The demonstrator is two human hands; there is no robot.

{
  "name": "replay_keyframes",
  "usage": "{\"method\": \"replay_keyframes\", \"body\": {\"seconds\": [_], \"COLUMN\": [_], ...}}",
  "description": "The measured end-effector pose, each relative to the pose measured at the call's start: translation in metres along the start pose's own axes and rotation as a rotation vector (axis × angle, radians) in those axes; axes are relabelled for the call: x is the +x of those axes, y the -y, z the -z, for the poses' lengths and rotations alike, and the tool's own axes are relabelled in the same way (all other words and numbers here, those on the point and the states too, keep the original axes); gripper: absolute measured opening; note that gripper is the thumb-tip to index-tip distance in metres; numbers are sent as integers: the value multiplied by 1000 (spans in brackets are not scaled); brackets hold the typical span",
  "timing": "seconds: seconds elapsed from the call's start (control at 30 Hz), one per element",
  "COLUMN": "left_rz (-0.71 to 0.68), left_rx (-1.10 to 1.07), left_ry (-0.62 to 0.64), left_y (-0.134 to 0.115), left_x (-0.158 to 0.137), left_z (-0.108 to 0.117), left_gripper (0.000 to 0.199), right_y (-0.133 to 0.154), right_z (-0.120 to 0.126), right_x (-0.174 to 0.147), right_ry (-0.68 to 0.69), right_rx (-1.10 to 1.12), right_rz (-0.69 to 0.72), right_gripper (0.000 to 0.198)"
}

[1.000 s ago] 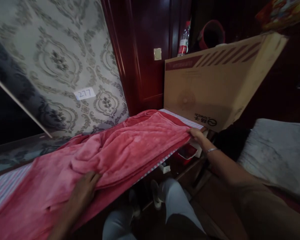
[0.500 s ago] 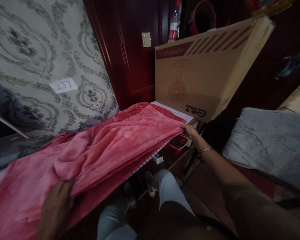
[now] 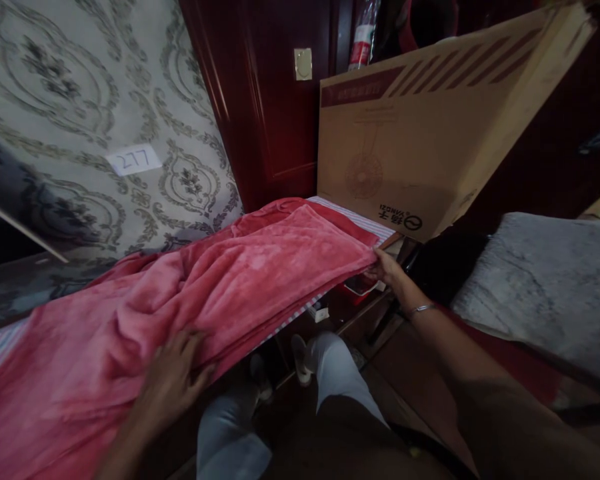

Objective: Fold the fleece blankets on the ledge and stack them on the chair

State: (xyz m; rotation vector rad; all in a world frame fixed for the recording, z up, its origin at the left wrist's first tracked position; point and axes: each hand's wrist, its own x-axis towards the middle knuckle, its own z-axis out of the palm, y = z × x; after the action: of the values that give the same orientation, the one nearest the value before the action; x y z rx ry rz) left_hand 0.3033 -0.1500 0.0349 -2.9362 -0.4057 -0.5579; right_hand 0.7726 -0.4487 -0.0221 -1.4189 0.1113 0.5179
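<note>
Dim light puts faint glare on the red panel (image 3: 267, 113), deep shadow below.

The blanket (image 3: 275, 260) lies on a sheet (image 3: 0, 347), left of the carton (image 3: 425, 133).

pink plush blanket (image 3: 275, 260), folded in layers, bunched into soft wrinkles around the middle, smoother toward its right-hand corner, laid lengthwise over striped cloth (image 3: 0, 350), stacked edges showing along the near side
</note>
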Motion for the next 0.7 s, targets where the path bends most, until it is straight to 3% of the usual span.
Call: {"method": "replay_keyframes", "body": {"seconds": [0.1, 0.23, 0.33, 0.53, 0.7], "left_rz": [-111, -195, -209, -191, -272], "left_rx": [-103, -137, -104, -32, -41], "left_ry": [-41, 45, 108, 127, 118], "left_y": [-40, -84, -102, -101, -95], "left_x": [43, 100, 127, 132, 120], "left_z": [-22, -57, -70, -71, -73], "left_gripper": [36, 32, 30, 29, 30], "right_y": [3, 4, 4, 4, 3], "right_z": [-1, -2, -2, -5, -7], "right_x": [0, -3, -4, 3, 5], "right_ry": [-24, -43, -59, -97, -126], "right_rx": [29, 68, 90, 120, 134], "right_rz": [-53, -47, -28, 37, 93], "right_gripper": [29, 21, 19, 24, 21]}}
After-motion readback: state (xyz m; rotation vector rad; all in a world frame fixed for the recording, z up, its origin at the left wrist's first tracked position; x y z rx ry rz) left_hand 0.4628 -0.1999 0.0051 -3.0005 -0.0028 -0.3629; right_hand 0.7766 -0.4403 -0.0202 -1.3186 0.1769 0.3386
